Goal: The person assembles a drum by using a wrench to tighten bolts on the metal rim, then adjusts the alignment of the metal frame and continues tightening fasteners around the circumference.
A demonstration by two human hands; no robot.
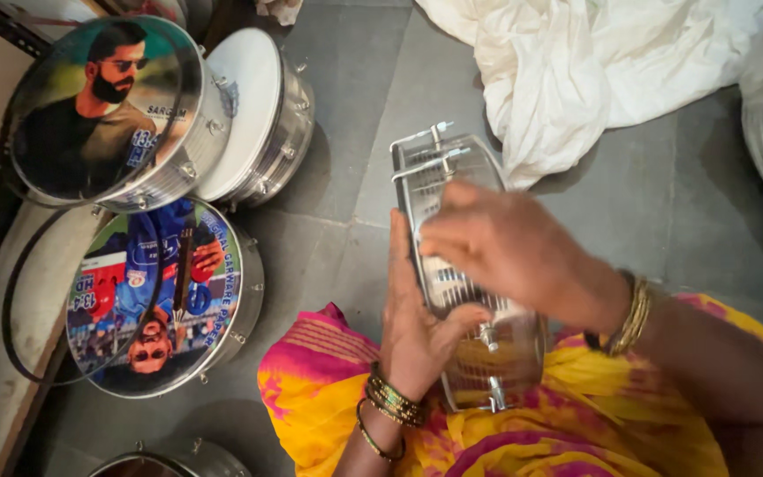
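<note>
Left hand [417, 322] w/ bangles grips the near left edge of a metal drum shell [465, 265], thumb hooked over its side by a tuning bolt [487, 336]. Right hand [509, 247] lies across the shell's top, fingers curled on the rim. Shell rests on lap, on yellow-pink cloth [523, 433]. Beyond: grey floor [355, 132], three finished drums [165, 300] at left, two w/ printed heads, white cloth [576, 62] at top.

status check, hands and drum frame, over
Left hand grips metal drum frame edge. Right hand on top. White cloth just beyond.
</note>
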